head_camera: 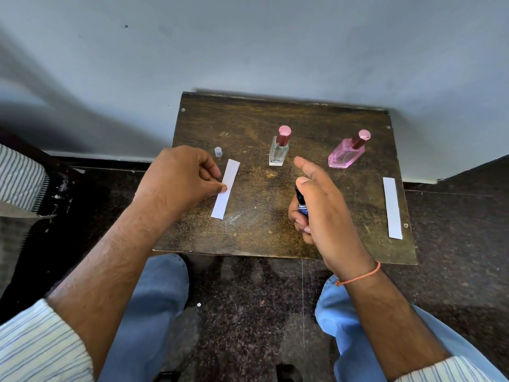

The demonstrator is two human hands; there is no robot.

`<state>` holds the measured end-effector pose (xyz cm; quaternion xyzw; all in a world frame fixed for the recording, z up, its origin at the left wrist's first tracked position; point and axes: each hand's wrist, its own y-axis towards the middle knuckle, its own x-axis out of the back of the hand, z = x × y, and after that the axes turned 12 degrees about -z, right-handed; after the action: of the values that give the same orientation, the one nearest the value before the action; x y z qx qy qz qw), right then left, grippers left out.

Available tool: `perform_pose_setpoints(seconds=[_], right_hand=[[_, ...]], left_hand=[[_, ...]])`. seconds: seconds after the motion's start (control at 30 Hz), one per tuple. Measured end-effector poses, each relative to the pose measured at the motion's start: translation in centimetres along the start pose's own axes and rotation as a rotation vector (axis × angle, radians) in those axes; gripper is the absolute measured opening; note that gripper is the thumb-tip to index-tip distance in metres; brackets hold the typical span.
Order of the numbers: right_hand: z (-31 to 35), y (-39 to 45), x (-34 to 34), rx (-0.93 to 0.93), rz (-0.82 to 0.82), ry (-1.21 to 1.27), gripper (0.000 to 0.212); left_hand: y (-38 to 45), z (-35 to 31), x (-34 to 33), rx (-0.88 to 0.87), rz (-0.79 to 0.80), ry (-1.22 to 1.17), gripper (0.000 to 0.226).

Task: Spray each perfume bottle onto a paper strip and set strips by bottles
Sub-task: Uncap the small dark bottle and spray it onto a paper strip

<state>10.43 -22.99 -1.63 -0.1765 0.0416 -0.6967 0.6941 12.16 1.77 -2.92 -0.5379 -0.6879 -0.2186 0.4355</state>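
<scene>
My left hand [179, 175] pinches the left edge of a white paper strip [226, 188] over the small dark wooden table [344, 244]. My right hand [322, 205] grips a small blue perfume bottle [301, 204] with a black top, thumb resting on its spray head, aimed toward the strip. Behind them stands a clear square bottle [278, 150] with a pink cap. To its right a pink bottle [347, 154] with a pink cap leans. A second white strip [392, 208] lies flat near the table's right edge. A small clear cap [218, 151] stands behind the held strip.
The table stands against a pale wall [248, 51], with dark speckled floor [248, 299] around it. My knees in blue jeans [154, 299] sit just under its front edge. A striped cloth [19, 177] lies at the far left.
</scene>
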Motion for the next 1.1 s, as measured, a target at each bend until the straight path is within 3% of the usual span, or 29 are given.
perform_pose_setpoints(seconds=[0.37,0.53,0.7,0.97,1.1], right_hand=[[-0.6,0.5,0.0,0.028,-0.011,-0.032,0.042],[-0.9,0.5,0.0,0.063,0.036,0.002,0.029],[-1.5,0.6,0.2,0.063,0.119,0.038,0.022],[-2.2,0.9,0.9,0.081,0.177,-0.045,0.011],[-2.8,1.1,1.3,0.136,0.164,-0.106,0.006]], left_hand=[[-0.2,0.3,-0.5,0.023,0.013,-0.028,0.019],[0.4,0.8,-0.3,0.014,-0.188,-0.102,0.015],[1.6,1.2,-1.0,-0.093,-0.219,-0.098,0.048],[2.9,1.4,-1.9,-0.092,-0.211,-0.128,0.020],[3.0,1.1,-1.6,-0.014,-0.235,-0.290,0.014]])
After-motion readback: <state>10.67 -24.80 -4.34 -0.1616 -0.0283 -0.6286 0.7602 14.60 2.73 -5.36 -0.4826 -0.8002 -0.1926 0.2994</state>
